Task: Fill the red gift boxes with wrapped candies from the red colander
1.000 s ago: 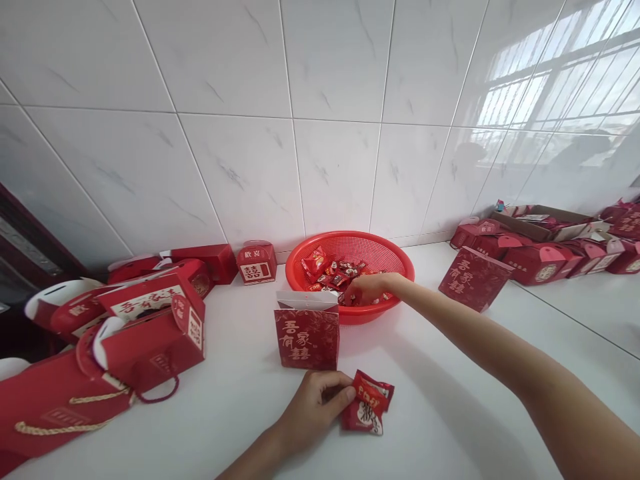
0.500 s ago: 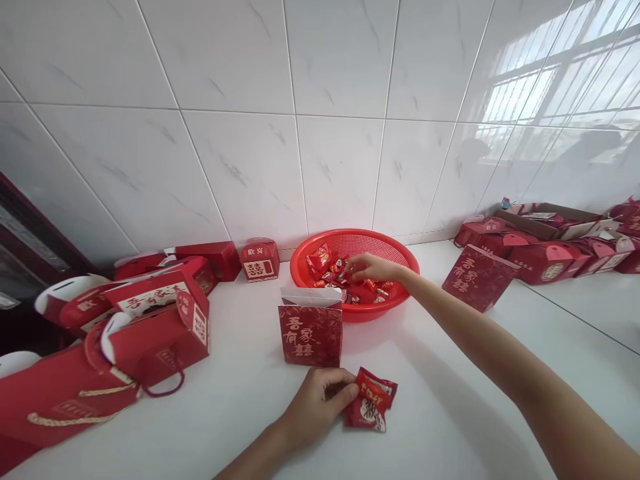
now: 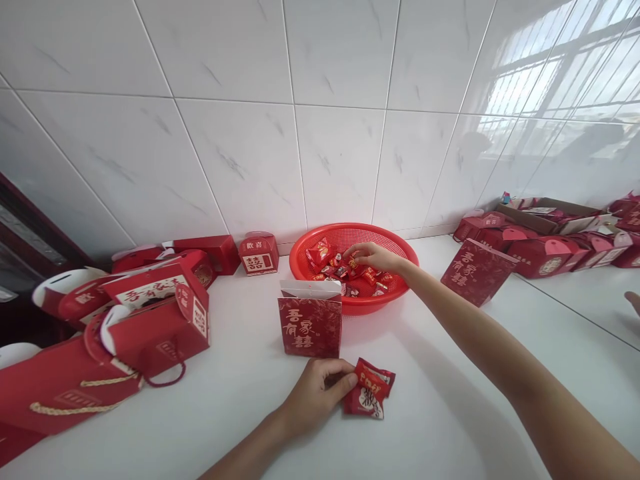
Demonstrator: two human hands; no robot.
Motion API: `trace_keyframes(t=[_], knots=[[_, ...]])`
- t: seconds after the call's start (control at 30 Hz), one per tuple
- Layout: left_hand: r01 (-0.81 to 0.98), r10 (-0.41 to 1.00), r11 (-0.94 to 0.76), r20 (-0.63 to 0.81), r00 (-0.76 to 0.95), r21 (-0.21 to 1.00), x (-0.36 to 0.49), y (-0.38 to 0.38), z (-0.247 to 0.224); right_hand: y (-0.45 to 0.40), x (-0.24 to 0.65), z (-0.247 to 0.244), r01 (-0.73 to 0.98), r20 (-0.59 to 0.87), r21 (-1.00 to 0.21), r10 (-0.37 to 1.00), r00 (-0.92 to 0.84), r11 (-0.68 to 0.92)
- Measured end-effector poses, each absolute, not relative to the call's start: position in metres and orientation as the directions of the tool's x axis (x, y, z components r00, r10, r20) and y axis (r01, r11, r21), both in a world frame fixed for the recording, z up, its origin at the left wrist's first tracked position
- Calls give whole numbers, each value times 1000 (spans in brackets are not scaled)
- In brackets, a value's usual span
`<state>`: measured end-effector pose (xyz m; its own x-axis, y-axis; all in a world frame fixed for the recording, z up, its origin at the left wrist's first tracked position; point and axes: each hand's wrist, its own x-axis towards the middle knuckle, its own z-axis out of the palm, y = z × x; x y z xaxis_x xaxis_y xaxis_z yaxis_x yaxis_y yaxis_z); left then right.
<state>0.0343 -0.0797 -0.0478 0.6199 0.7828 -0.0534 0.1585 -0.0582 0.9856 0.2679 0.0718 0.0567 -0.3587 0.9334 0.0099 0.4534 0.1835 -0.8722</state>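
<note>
My left hand (image 3: pixel 320 393) rests on the table, thumb and fingers pinching the edge of red wrapped candies (image 3: pixel 369 390) that lie together on the white surface. Behind it stands a red paper gift box (image 3: pixel 311 327) with gold characters, its pale top flaps open. Inside the red plastic basket (image 3: pixel 295 257), my right hand (image 3: pixel 373 256) has its fingers bent around a small red-and-gold wrapped candy (image 3: pixel 355 266); the fingertips partly cover it. Several other small candies and a larger red packet (image 3: pixel 321 252) lie in the basket.
Red gift boxes and bags (image 3: pixel 155 327) crowd the left side. A small red box (image 3: pixel 259 253) stands by the tiled wall. On the right are a tilted red box (image 3: pixel 477 272), several more boxes (image 3: pixel 543 257) and a cardboard tray (image 3: pixel 530 219). Another person's hand (image 3: pixel 633 301) shows at the right edge.
My right hand has lifted slightly within the basket, and a red-and-gold candy now shows at its fingertips. My left hand keeps its pinch. Another person's hand has appeared at the right edge.
</note>
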Motion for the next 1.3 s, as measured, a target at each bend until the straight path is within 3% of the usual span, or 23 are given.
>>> trace_keyframes(t=[0.23, 0.37, 0.47, 0.57, 0.67, 0.83, 1.3], knots=[[154, 774, -70, -44, 631, 986, 34, -79, -48, 61, 271, 62, 355, 63, -917, 944, -322, 183], [152, 774, -91, -26, 633, 984, 34, -78, -48, 47, 272, 61, 50, 114, -990, 966, -232, 129], [136, 768, -89, -19, 641, 987, 34, -77, -48, 26, 276, 60, -191, 143, -977, 960, -242, 97], [114, 765, -80, -12, 644, 990, 33, -76, -48, -2, 284, 58, -284, 144, -957, 942, -303, 55], [85, 767, -65, -5, 642, 994, 33, -76, -48, -32, 290, 52, -235, 93, -972, 924, -370, 3], [65, 797, -48, -1, 604, 997, 33, -77, -50, -67, 287, 32, 6, -79, -996, 883, -462, -86], [42, 804, -111, 65, 592, 993, 34, -83, -46, -90, 249, -9, 375, -230, -924, 888, -398, -71]])
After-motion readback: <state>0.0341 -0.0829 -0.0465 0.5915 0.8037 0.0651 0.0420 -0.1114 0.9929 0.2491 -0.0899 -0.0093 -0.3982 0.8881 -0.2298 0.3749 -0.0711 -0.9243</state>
